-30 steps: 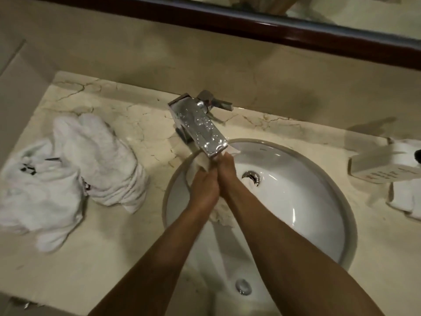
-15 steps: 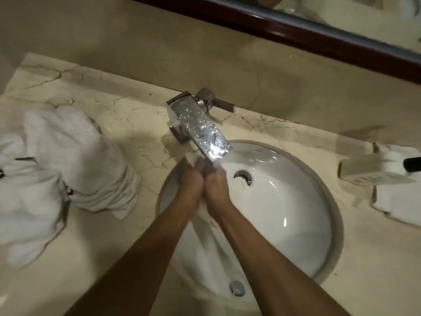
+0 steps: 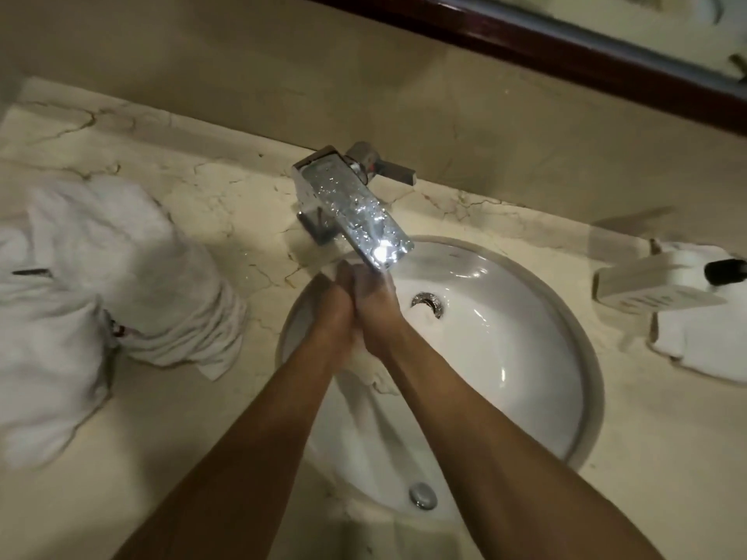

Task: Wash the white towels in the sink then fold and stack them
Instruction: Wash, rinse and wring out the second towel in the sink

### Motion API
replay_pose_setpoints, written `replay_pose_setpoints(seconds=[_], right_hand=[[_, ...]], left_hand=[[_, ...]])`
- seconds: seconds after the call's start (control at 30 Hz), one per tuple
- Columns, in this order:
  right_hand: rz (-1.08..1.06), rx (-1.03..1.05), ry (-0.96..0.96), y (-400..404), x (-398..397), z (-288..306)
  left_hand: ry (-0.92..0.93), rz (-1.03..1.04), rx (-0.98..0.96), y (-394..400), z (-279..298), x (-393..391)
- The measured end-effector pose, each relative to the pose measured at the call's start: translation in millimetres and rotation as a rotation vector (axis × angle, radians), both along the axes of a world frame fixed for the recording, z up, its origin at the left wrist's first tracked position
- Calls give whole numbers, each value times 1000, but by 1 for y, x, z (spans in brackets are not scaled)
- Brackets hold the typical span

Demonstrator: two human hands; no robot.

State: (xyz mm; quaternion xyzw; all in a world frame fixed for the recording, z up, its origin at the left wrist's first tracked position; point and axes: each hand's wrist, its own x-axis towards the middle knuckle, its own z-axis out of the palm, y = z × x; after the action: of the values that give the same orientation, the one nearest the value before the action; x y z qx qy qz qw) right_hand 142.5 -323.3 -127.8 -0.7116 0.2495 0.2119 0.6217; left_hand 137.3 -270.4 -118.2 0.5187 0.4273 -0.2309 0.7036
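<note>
Towel pile (image 3: 101, 301) on the counter (image 3: 210, 402), far left, well apart from the hands, not yet washed. L hand (image 3: 329, 313) and R hand (image 3: 378, 309) pressed together right under the faucet (image 3: 355, 214), both clenched on one towel (image 3: 364, 381), scrubbing by the look of it. It trails back toward the person, long axis down the sink (image 3: 525, 357) wall. L hand's nearer the pile for the next grab. Another white cloth (image 3: 703, 349) far right.
</note>
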Motion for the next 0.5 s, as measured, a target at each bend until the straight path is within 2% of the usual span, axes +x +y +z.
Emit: replay_pose_setpoints(seconds=[0.1, 0.13, 0.2, 0.27, 0.33, 0.4, 0.47, 0.5], right_hand=[[43, 56, -53, -13, -12, 2], [40, 47, -93, -17, -8, 1], [-15, 5, -150, -13, 3, -7], [-30, -104, -95, -11, 16, -21], [-128, -79, 54, -23, 19, -36], [-314, 77, 125, -51, 17, -28], [-587, 261, 153, -87, 12, -21], [-641, 367, 172, -103, 12, -15]], left_hand=[[-3, -22, -75, -3, -5, -1], [-18, 8, -21, -6, -8, -7], [-97, -35, 214, -4, -11, -23], [-189, -125, 348, 6, -11, -43], [-201, -4, 331, 24, -16, -62], [-129, 227, 141, 47, -19, -76], [-138, 360, -223, 52, -10, -91], [-122, 386, -421, 47, 1, -96]])
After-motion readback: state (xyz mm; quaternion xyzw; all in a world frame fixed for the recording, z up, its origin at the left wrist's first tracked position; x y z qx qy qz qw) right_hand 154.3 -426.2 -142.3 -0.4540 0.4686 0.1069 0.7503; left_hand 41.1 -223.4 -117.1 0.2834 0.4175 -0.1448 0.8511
